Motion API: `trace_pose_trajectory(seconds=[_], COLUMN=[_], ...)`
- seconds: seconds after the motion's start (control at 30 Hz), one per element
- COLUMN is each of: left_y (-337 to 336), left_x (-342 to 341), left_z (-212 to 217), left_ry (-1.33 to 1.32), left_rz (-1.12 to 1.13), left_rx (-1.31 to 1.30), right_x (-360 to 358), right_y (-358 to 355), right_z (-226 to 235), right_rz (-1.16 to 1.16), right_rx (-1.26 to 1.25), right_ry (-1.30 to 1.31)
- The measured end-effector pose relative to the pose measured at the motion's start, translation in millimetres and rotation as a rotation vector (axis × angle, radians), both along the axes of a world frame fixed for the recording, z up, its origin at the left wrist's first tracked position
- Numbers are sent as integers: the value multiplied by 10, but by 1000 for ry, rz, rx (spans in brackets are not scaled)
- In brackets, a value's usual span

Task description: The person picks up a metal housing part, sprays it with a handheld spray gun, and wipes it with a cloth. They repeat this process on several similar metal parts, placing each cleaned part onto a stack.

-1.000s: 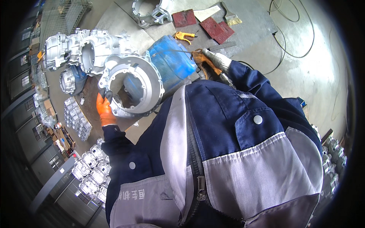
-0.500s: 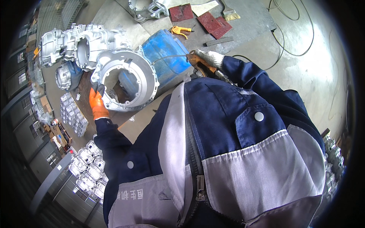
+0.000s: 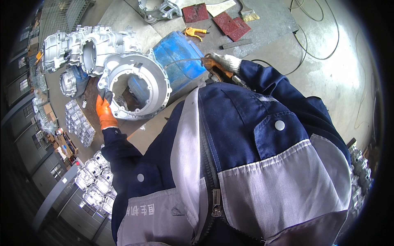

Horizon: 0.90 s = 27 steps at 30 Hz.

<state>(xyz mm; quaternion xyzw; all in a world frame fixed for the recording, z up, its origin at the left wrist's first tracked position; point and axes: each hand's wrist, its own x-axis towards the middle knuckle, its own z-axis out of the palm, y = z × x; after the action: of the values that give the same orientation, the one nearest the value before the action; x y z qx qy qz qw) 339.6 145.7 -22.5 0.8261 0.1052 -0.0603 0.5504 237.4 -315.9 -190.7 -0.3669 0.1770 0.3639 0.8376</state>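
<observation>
My left hand (image 3: 106,110), in an orange glove with dark fingertips, grips the lower left rim of a large silver ring-shaped metal housing (image 3: 163,91). The housing's wide round opening faces up toward me. My right hand (image 3: 226,62), in a white knit glove, is closed round a worn orange-brown air blow gun (image 3: 213,67). The gun's long thin nozzle points left, its tip near the housing's right edge. A hose fitting (image 3: 240,81) runs from the gun's lower end beside my jacket. Behind the nozzle lies a blue plastic drum (image 3: 176,49).
Several silver castings (image 3: 92,51) stand at the far left, with another casting (image 3: 158,12) at the far end. A yellow blow gun (image 3: 196,32), dark red pads (image 3: 232,27), a brush (image 3: 248,14) and a dark bar (image 3: 237,44) lie beyond. A black hose (image 3: 305,43) loops across the floor.
</observation>
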Motion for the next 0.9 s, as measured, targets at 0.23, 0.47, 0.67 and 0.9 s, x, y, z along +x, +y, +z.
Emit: trace_pose_trajectory(seconds=[0.23, 0.47, 0.67, 0.9], left_y=[32, 80, 109, 196], left_x=[-2, 29, 33, 52], left_z=[-8, -14, -54, -111], left_ry=[18, 35, 17, -8], left_rz=[19, 15, 21, 23], left_rx=[-40, -40, -51, -8], right_x=[-33, -29, 5, 9], right_y=[-58, -77, -10, 15], right_z=[10, -39, -72, -9], right_rz=[-57, -54, -32, -46], right_rx=[19, -7, -36, -64], right_ry=[1, -28, -62, -45])
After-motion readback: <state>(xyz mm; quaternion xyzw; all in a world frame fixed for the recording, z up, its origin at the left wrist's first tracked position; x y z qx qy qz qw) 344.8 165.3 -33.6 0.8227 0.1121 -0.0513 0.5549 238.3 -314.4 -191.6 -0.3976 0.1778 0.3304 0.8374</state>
